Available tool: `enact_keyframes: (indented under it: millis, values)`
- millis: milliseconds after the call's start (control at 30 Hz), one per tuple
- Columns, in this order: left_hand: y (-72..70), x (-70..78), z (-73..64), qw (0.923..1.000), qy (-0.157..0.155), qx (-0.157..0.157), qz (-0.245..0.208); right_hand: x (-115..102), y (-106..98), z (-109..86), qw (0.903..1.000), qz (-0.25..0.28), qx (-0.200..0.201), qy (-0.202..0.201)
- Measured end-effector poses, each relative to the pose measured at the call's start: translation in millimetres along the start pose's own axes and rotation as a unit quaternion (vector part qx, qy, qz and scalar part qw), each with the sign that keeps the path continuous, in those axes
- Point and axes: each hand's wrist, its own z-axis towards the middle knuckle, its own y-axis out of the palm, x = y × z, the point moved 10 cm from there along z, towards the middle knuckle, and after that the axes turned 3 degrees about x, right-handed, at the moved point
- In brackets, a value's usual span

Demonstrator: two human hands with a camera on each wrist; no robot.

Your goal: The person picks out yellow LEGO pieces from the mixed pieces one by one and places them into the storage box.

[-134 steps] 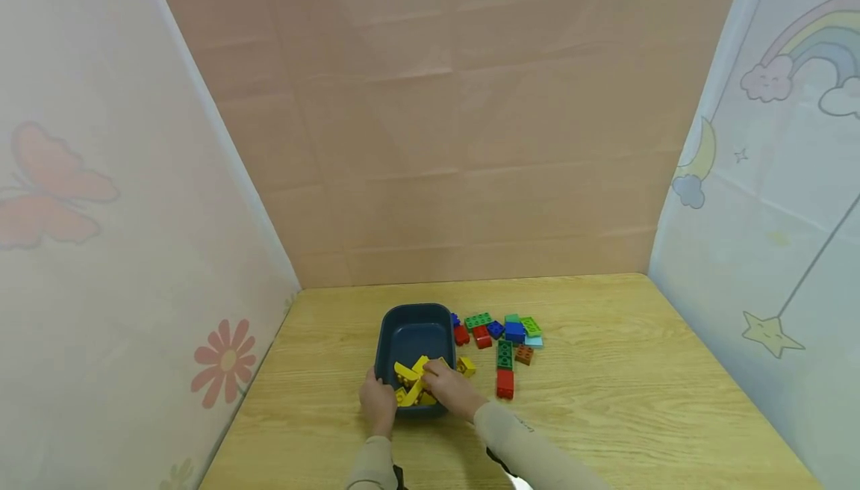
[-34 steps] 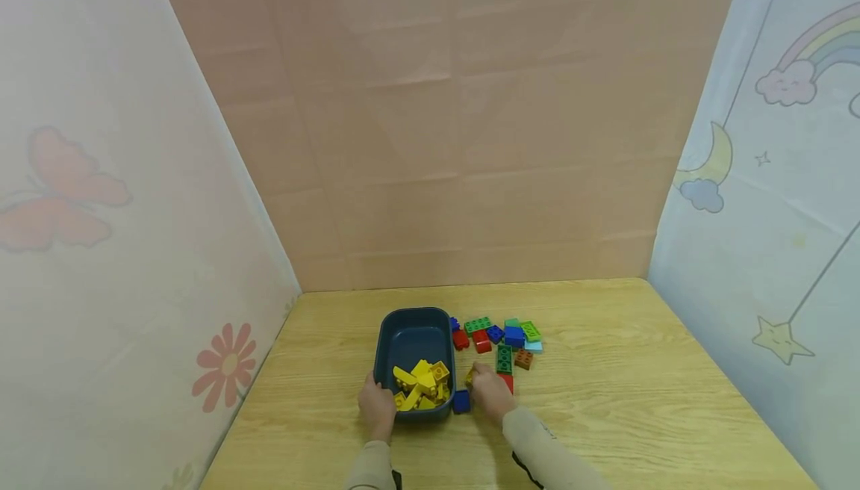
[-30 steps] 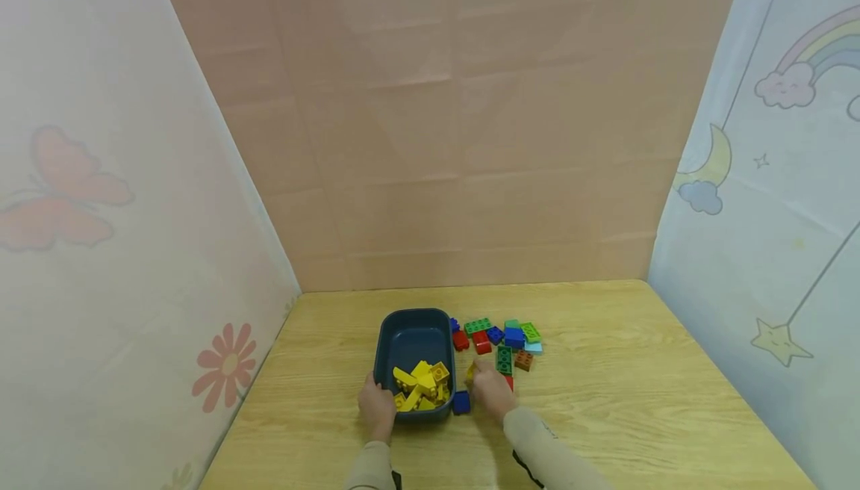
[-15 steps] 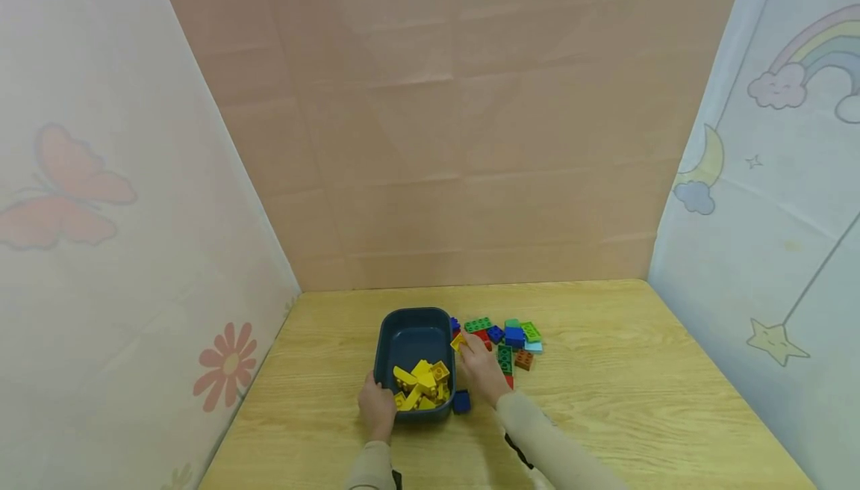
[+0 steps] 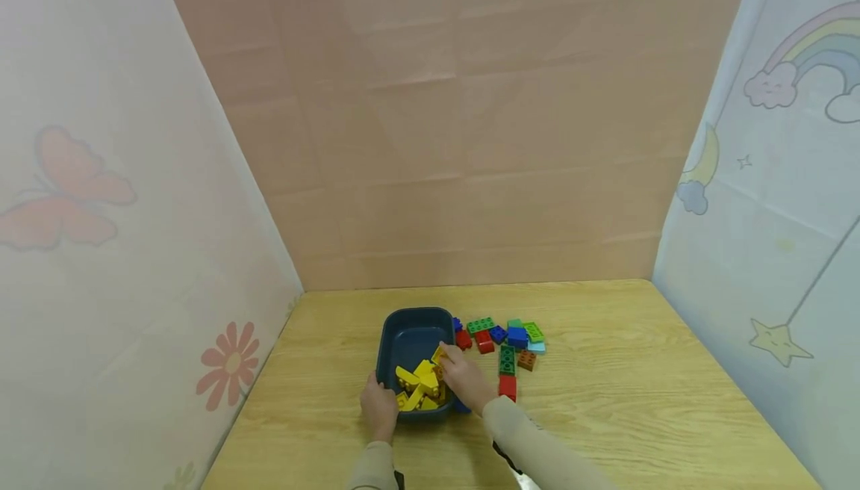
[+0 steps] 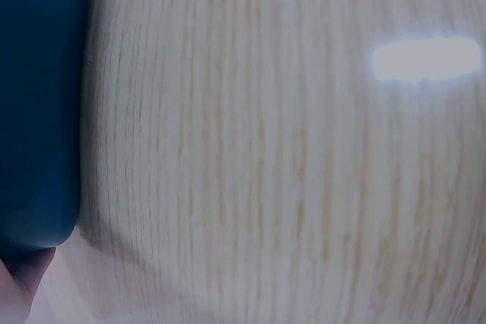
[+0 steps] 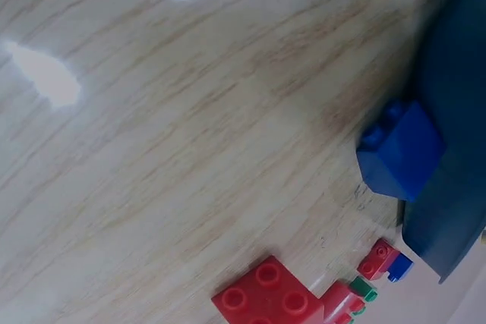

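Observation:
A dark blue plastic bin (image 5: 405, 323) sits on the table, with several yellow toy bricks (image 5: 425, 382) heaped in its near half. My left hand (image 5: 379, 406) grips the bin's left wall near the front corner; in the left wrist view only part of that hand (image 6: 23, 286) shows, against the bin's wall (image 6: 38, 111). Over the bin's right side, my right hand (image 5: 465, 379) pinches a yellow brick (image 5: 439, 355) between thumb and fingers, close above the heap. The right wrist view does not show the fingers or that brick.
Right of the bin lie loose bricks: a red one (image 5: 507, 387), a dark green one (image 5: 507, 360), a brown one (image 5: 527, 360) and several more behind. A blue brick (image 7: 402, 149) stands right by the bin's right wall. Patterned sheets flank the table (image 5: 605, 370).
My right hand picked up a yellow brick from the table right of the bin, lifted it and brought it left over the bin. The left hand has stayed at the bin's wall.

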Motion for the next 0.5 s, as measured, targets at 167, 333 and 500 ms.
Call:
enact_keyframes:
  millis: [167, 333, 500]
  values:
    - [-3.1, 2.4, -2.4, 1.0, 0.001, 0.006, 0.002, -7, 12, -2.8, 0.9962, -0.043, -0.073, -0.017]
    - [-2.8, 4.5, -2.4, 1.0, 0.0, 0.007, -0.002, -9, 23, -1.8, 0.989, -0.087, -0.117, -0.026]
    - [-1.8, 4.7, -0.7, 0.9999, -0.004, 0.011, -0.001, -6, 27, 0.9, 0.9885, -0.093, -0.118, -0.015]
